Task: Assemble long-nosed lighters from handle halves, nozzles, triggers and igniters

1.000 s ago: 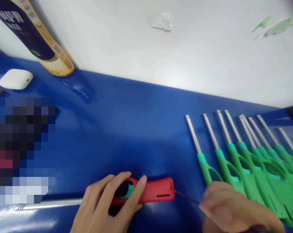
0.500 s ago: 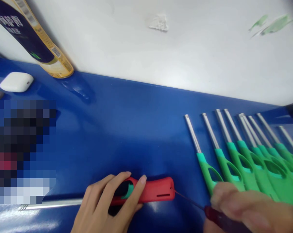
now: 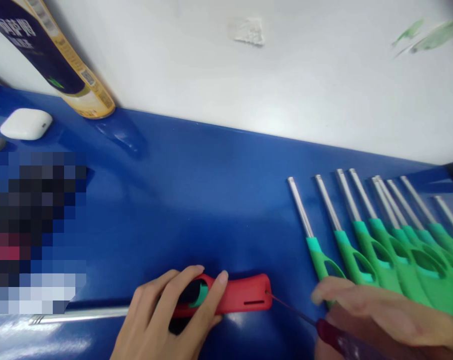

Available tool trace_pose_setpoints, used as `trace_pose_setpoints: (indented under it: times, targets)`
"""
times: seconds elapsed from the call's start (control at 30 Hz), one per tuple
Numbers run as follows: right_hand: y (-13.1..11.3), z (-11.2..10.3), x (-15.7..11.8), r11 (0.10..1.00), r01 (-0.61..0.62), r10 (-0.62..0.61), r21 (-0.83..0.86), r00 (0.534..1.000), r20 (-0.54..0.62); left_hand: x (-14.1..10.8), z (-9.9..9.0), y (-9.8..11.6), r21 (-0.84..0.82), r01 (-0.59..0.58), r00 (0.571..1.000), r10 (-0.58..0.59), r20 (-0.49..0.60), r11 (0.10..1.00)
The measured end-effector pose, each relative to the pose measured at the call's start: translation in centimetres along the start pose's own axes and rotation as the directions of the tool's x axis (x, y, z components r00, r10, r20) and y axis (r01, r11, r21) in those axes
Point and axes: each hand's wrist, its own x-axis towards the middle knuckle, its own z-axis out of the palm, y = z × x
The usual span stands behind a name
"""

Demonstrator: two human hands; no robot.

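Pressed to the table near its front, a red lighter (image 3: 245,294) with a long metal tube and a green trigger lies under my left hand (image 3: 169,310), whose fingers are closed around its handle. My right hand (image 3: 384,315), partly blurred, grips a screwdriver (image 3: 329,334) with a dark red handle. The screwdriver's thin shaft slants up to the left, and its tip meets the small hole at the lighter's right end. Beyond my right hand, several green lighters (image 3: 384,265) lie side by side, their metal tubes pointing away from me.
A bottle (image 3: 74,70) with a dark blue and yellow label stands at the back left against the white wall (image 3: 286,70). Near it sits a white earphone case (image 3: 26,124). A pixelated dark patch (image 3: 31,215) covers the left side of the blue table (image 3: 196,190).
The fingers of my right hand have shifted and straightened somewhat over the screwdriver handle. My left hand and the red lighter stay in place; the view has moved very slightly.
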Motion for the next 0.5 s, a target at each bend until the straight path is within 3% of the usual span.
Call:
trace_pose_setpoints:
  times: [0.13, 0.3, 0.5]
  targets:
    - [0.46, 0.02, 0.29, 0.994, 0.106, -0.104, -0.019, 0.991, 0.085, 0.1, 0.08, -0.24, -0.002, 0.002, 1.0, -0.002, 0.004, 1.0]
    - [0.3, 0.25, -0.23, 0.999, 0.019, -0.019, -0.026, 1.0, 0.009, -0.05, 0.1, -0.15, -0.005, -0.016, 1.0, 0.016, 0.0, 1.0]
    - [0.33, -0.14, 0.72, 0.987, 0.109, -0.104, -0.122, 0.994, 0.046, -0.23, -0.08, 0.41, 0.004, 0.04, 0.998, -0.04, 0.041, 0.999]
